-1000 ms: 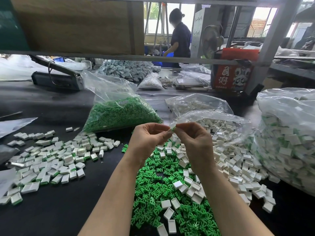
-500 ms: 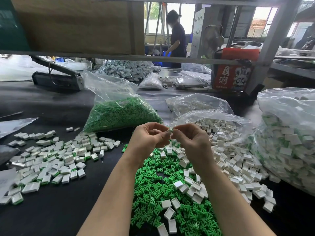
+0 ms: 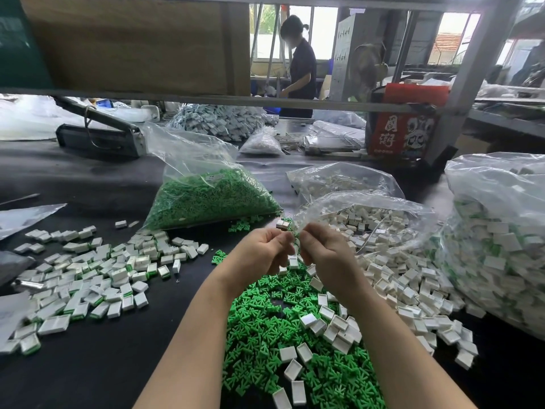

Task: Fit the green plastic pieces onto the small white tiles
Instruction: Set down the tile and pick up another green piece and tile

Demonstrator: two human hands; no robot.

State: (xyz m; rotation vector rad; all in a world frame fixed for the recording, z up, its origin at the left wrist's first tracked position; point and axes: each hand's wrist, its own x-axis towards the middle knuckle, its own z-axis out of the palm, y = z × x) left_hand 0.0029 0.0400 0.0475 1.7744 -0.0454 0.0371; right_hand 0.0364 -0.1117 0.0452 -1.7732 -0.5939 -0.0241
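Between my two hands a small piece is pinched, a bit of green plastic showing at my fingertips, though I cannot tell whether a white tile is already pressed against it. My left hand curls its fingers and thumb in toward that spot, and my right hand does the same from the other side, so both are grasping the one small item above the surface.

Right under my wrists lies the loose heap of bright green, branch-shaped plastic pieces, with a scatter of small white rectangular plastic tiles lying on top of it and beside it. To my right those tiles spill out of an open clear plastic bag in a wide drift, so plenty remain unfitted.

To my left is the spread of finished tiles, white with green edges showing on many of them; I judge this to be the done pile. At the far right a large clear bag bulges with white tiles showing green, which look assembled too.

Farther back a clear bag packed with green pieces leans on the dark surface, hardly used. Judging by that bag and the tile drift, much more work is left than is done.
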